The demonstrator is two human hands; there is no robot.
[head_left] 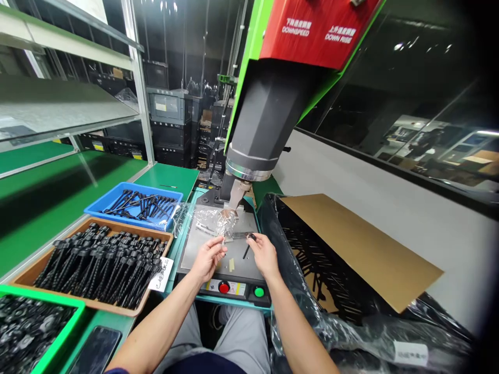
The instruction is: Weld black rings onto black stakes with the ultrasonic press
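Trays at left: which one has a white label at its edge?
The brown tray, between the blue tray and green tray: the white label is at its right side. The others show none.

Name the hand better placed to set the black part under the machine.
Right hand, probably: its fingers hold the black part; the left hand sits apart from that part.

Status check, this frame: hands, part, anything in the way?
Right hand holds black part. Left hand near clear film, hold unclear. Film partly veils press tip.
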